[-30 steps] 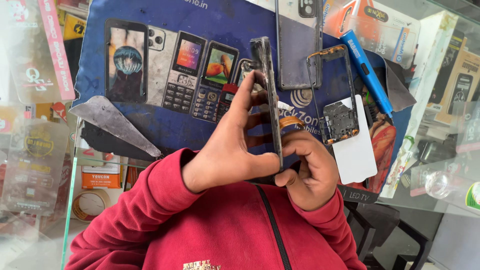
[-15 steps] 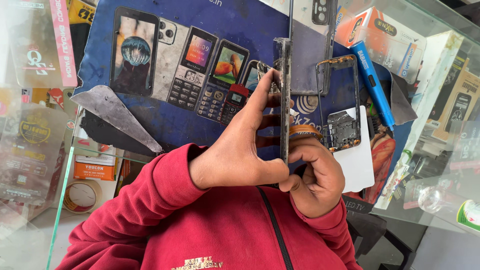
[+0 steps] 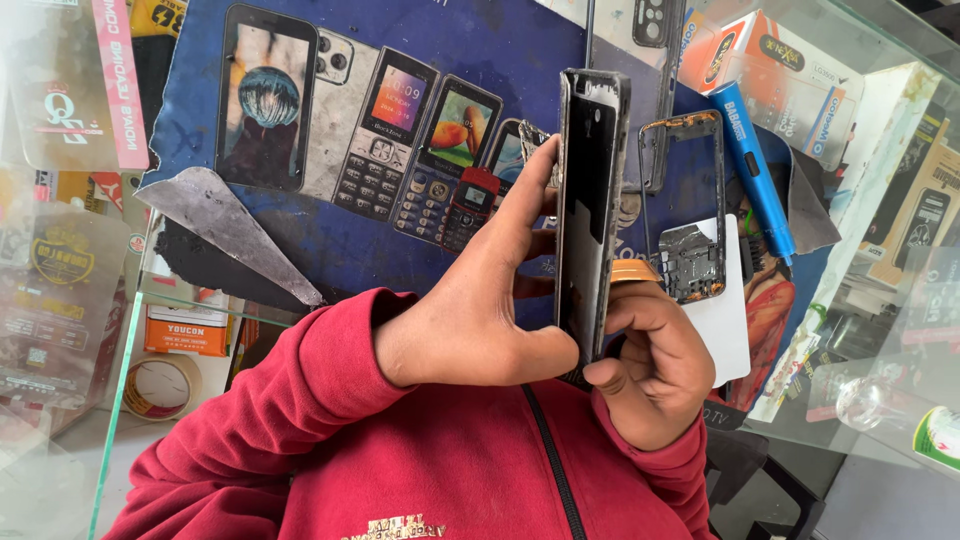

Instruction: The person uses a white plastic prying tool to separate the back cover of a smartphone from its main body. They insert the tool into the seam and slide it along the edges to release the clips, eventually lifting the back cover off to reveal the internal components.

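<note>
Holding upright, edge-on to the camera, a slim black smartphone body with a scuffed grey rim [image 3: 588, 210], gripped between both bare hands above the blue printed counter mat showing pictures of phones [image 3: 470, 40]. Left hand [image 3: 490, 300], in a red sleeve, pressed flat along the near face of the phone, fingers stretched up its side, thumb wrapped under the lower end. Right hand [image 3: 655, 365] curled round the lower part from the other side, fingers closed tight on the edge, thumb tip touching the bottom corner. Both hands closed on the phone; phone tilted slightly, top end toward the far edge of the mat.

Lying on the mat just beyond the phone: an empty dark phone frame with an orange strip along its top [image 3: 685, 200], with a white card [image 3: 730, 330] partly under it. Just beside that frame, farther out on the mat, a blue cylindrical pen-shaped tool [image 3: 752, 170], slanted, and under its lower end a grey cloth [image 3: 815, 215]. At the near corner of the mat, on the left hand's side, a peeled-up grey flap of its backing [image 3: 225, 225]. Off the mat on that side, under the glass counter top [image 3: 110, 400], a roll of brown tape [image 3: 160, 385]. Past the mat's far corner, an orange and white cardboard box [image 3: 790, 70].
</note>
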